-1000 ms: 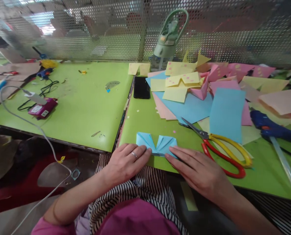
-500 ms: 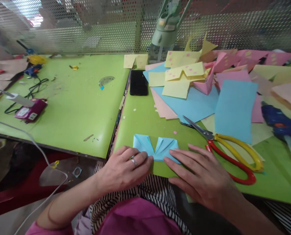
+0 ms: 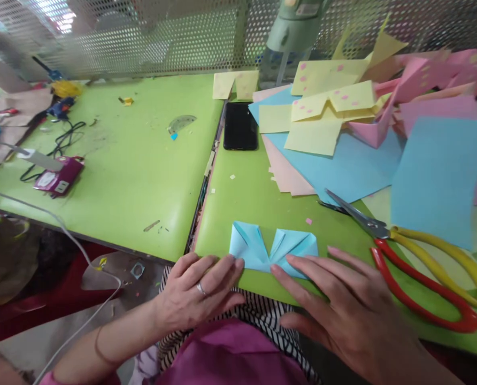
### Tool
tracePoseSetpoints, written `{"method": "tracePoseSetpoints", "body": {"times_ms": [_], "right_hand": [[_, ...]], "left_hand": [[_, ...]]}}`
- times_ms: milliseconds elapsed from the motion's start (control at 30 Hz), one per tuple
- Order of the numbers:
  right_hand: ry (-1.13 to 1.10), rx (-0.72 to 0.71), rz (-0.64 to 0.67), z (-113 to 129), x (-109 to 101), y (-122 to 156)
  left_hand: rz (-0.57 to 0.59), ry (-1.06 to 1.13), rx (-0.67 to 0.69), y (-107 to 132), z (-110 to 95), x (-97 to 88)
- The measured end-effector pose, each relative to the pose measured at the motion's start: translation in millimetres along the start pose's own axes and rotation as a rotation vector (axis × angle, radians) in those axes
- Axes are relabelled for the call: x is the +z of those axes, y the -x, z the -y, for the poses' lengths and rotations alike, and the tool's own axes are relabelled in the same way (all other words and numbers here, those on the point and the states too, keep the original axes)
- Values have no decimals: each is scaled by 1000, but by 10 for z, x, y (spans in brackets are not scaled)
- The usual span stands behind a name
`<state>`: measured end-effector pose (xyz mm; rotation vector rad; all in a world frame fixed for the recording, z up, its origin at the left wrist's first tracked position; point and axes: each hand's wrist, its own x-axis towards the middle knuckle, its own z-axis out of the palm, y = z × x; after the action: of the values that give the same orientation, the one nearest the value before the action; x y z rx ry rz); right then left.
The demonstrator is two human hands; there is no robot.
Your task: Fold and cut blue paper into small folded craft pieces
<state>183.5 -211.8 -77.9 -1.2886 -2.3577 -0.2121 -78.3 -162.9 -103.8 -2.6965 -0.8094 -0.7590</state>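
Note:
A folded light blue paper (image 3: 251, 256) lies on the green table near its front edge, with a V-shaped gap between two creased flaps. At its lower left corner rest the fingertips of my left hand (image 3: 198, 286), which wears a ring; the fingers are slightly bent and the thumb is apart. My right hand (image 3: 346, 305) lies with fingers spread, index and middle fingertips pressing on the paper's lower right part. Right of that hand are large scissors (image 3: 377, 227) with red and yellow handles, blades partly apart.
A black phone (image 3: 240, 126) lies beyond the paper. Folded yellow pieces (image 3: 327, 107), pink papers (image 3: 439, 115) and blue sheets (image 3: 439, 176) pile up at right, near a bottle (image 3: 290, 43). A purple power socket (image 3: 64, 179) with cords sits at left. A gap (image 3: 206, 184) divides the tables.
My left fingers have slid left along the paper's lower edge to its corner, and the thumb has spread away. My right fingers stay on the paper. The view has shifted slightly.

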Motion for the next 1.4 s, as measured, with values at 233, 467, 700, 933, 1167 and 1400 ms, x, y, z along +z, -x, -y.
{"method": "tracePoseSetpoints", "body": {"times_ms": [233, 467, 700, 933, 1167, 1400], "right_hand": [[8, 22, -3, 51, 44, -3], [19, 8, -15, 72, 36, -74], [-13, 38, 22, 72, 33, -85], [-57, 21, 7, 53, 36, -96], [-64, -9, -35, 37, 73, -102], [-48, -51, -33, 37, 47, -118]], "left_hand": [[32, -63, 21, 72, -19, -37], [139, -37, 72, -87, -66, -78], [280, 31, 93, -177, -1, -67], [312, 55, 30, -183, -33, -66], [358, 56, -23, -272, 56, -89], [282, -2, -108, -269, 23, -23]]}}
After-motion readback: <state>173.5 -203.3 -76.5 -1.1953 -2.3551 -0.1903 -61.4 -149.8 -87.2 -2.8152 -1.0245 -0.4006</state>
